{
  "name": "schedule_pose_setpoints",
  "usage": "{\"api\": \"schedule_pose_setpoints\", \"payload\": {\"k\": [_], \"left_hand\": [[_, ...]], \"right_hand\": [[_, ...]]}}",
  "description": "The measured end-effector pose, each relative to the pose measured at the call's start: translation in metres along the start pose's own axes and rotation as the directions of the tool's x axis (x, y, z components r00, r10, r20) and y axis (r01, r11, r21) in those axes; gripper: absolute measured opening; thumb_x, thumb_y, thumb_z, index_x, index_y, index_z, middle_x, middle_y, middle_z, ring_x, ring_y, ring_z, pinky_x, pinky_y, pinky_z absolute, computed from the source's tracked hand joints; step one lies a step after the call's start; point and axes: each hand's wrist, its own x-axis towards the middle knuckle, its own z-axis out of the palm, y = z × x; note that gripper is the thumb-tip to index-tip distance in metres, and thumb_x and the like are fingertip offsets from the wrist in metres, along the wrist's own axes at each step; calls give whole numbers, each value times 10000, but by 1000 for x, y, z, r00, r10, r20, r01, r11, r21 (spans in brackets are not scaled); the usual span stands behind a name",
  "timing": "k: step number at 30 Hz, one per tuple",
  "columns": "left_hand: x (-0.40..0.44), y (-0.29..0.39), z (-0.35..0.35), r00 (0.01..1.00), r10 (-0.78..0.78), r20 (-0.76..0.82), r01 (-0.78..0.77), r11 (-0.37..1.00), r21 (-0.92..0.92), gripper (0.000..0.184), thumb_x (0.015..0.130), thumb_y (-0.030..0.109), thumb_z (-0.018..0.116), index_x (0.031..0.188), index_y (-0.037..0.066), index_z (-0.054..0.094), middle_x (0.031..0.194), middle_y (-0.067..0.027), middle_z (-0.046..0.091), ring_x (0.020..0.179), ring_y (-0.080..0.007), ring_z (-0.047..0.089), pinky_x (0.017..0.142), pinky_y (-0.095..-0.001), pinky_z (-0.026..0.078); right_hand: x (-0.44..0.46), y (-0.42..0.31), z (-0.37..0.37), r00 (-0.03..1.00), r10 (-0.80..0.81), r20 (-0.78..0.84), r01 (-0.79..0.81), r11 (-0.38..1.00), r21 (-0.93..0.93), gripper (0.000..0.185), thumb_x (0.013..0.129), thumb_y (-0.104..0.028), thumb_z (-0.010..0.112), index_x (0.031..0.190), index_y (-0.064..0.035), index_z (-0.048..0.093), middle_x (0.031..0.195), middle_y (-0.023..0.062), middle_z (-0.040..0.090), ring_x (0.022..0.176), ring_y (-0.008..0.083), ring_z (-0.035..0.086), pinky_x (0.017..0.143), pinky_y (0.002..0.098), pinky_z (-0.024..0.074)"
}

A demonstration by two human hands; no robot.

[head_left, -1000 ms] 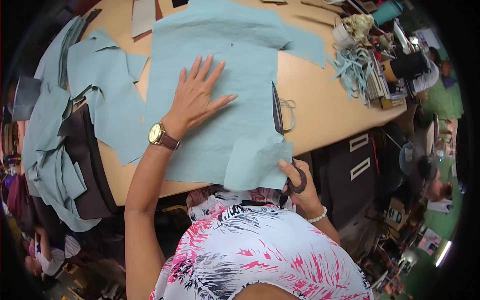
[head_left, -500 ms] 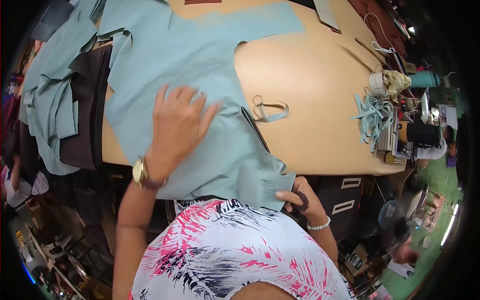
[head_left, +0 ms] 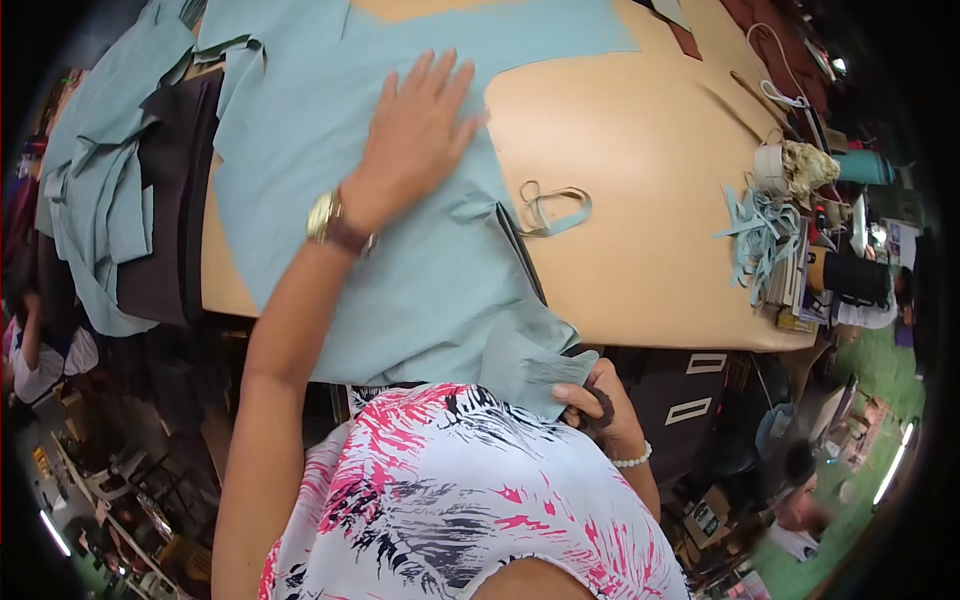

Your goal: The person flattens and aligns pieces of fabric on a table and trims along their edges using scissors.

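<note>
A large pale blue-green leather hide [head_left: 400,290] lies over the table and hangs over its front edge against my patterned top. My left hand [head_left: 420,135] rests on it, palm down, fingers stretched out. At the front edge my right hand [head_left: 605,405] is closed round the dark, wrapped handle of a pair of shears [head_left: 522,252], its thumb by a folded flap of the leather. Their long dark blades show along the hide's right edge; the flap hides the middle part. A thin looped offcut [head_left: 560,212] lies to the right of the blades.
The tan table [head_left: 660,230] carries a pile of leather strips [head_left: 765,235], a white cup [head_left: 770,168] and a teal bottle [head_left: 865,167] at right. Dark folded material [head_left: 170,200] and more blue-green leather [head_left: 95,220] lie at left. Dark drawers [head_left: 660,400] stand below.
My left hand has moved forward and right across the hide and now lies flat. My right hand has stayed at the front edge with the shears, shifting only slightly.
</note>
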Motion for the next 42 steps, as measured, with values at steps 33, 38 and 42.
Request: {"api": "schedule_pose_setpoints", "payload": {"k": [33,38,42], "left_hand": [[-96,71,-14,1000,14,11,-13,993,-113,389,755,79,552,1143,69,546,1195,-99,534,1111,-224,504,902,-471,385],[-95,74,-20,998,58,25,-56,996,-66,384,737,73,528,1120,58,555,1186,-98,536,1098,-233,507,889,-468,397],[-97,75,-23,997,75,25,-73,994,-87,384,729,75,527,1111,44,556,1178,-94,538,1090,-239,508,889,-466,398]], "right_hand": [[11,-29,-21,997,-33,66,36,998,-55,508,636,-326,738,907,66,564,692,50,578,530,82,524,439,203,421],[20,-32,-19,994,-15,111,26,995,-95,509,641,-334,739,911,61,564,675,54,577,514,84,521,442,199,422],[23,-30,-17,993,-19,117,32,994,-108,520,653,-368,723,908,56,564,659,51,574,503,83,522,440,193,419]]}}
